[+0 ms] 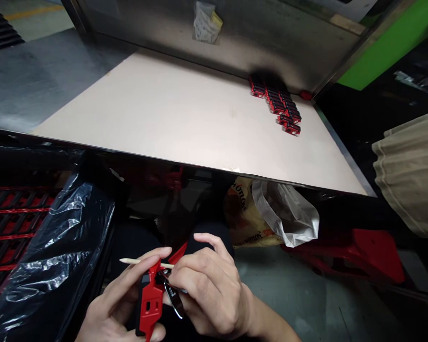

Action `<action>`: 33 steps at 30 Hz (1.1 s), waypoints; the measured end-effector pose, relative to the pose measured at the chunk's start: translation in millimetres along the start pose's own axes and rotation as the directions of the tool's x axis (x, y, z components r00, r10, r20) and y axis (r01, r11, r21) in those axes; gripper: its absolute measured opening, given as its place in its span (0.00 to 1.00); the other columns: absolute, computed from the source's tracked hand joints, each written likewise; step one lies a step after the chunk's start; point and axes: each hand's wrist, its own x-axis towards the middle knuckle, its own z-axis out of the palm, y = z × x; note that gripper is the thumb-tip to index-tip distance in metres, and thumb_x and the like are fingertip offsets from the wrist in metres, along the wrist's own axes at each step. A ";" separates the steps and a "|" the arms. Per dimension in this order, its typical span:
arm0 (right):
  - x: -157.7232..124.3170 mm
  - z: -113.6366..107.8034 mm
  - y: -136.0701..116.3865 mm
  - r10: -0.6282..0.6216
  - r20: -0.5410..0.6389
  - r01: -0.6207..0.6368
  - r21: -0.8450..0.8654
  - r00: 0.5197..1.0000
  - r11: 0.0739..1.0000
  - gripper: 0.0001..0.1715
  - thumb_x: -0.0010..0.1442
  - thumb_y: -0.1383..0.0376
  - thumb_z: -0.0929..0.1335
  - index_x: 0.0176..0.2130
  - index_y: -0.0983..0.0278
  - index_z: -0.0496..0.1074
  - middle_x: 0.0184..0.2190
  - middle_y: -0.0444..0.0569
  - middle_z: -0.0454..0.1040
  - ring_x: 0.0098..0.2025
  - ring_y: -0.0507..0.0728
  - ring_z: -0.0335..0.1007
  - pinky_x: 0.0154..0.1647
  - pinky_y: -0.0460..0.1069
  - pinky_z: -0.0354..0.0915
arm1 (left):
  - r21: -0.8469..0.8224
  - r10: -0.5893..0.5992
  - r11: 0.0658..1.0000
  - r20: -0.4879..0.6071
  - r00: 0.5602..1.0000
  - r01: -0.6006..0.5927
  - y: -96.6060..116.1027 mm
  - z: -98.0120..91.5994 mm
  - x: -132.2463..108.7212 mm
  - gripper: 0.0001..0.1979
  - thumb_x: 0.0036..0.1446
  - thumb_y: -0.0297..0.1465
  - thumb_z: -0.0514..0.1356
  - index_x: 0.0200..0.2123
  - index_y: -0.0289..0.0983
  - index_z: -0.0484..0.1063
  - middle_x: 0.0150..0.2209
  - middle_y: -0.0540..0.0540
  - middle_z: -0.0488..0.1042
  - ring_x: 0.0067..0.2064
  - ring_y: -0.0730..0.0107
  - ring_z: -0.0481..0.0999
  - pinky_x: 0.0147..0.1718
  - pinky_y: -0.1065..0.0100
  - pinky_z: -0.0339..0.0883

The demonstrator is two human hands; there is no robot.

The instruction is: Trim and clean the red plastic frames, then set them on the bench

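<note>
Low in the view, my left hand (116, 297) is closed around a red and black plastic part (152, 304) with small rectangular slots. My right hand (214, 285) pinches a thin pointed wooden stick (130, 261), which crosses the part's upper end with its tip out to the left, past my left fingers. Between the two hands is a shiny dark curved piece (173, 297) with small pale markings; whether it is joined to the red part I cannot tell. My right fingertips cover the stick's other end.
Across the pale-topped bench (171, 109), several red and black pieces (276, 102) stand in rows at the back right. A crate (17, 237) of similar parts, beside black plastic sheeting (67, 247), is on the left. Under the bench edge hangs an open printed bag (288, 213).
</note>
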 end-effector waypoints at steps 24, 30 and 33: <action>-5.1 5.2 3.9 0.079 -0.067 -0.067 0.159 0.995 0.985 0.07 0.64 0.74 0.66 0.42 0.68 0.72 0.32 0.50 0.80 0.32 0.53 0.77 0.57 0.57 0.72 | -0.022 -0.010 1.000 0.019 1.000 0.011 -7.1 -2.6 1.0 0.34 0.31 0.35 0.81 0.47 0.60 0.83 0.51 0.53 0.84 0.58 0.49 0.78 0.53 0.65 0.76; -9.7 -7.4 16.3 0.466 -0.212 -0.283 0.562 0.859 0.778 0.07 0.65 0.61 0.72 0.42 0.61 0.74 0.31 0.45 0.77 0.34 0.55 0.76 0.52 0.58 0.75 | -0.091 -0.064 0.994 0.005 0.998 0.065 -0.7 -0.5 1.0 0.36 0.31 0.29 0.80 0.47 0.58 0.83 0.52 0.49 0.84 0.33 0.65 0.83 0.18 0.80 0.72; -14.7 -5.7 32.7 0.705 -0.026 -0.345 0.859 0.709 0.379 0.11 0.63 0.57 0.74 0.38 0.62 0.73 0.33 0.46 0.77 0.34 0.54 0.77 0.47 0.54 0.77 | -0.159 -0.093 0.983 -0.023 0.995 0.088 3.8 2.0 0.7 0.35 0.29 0.36 0.82 0.47 0.58 0.83 0.54 0.51 0.82 0.19 0.82 0.71 0.17 0.79 0.72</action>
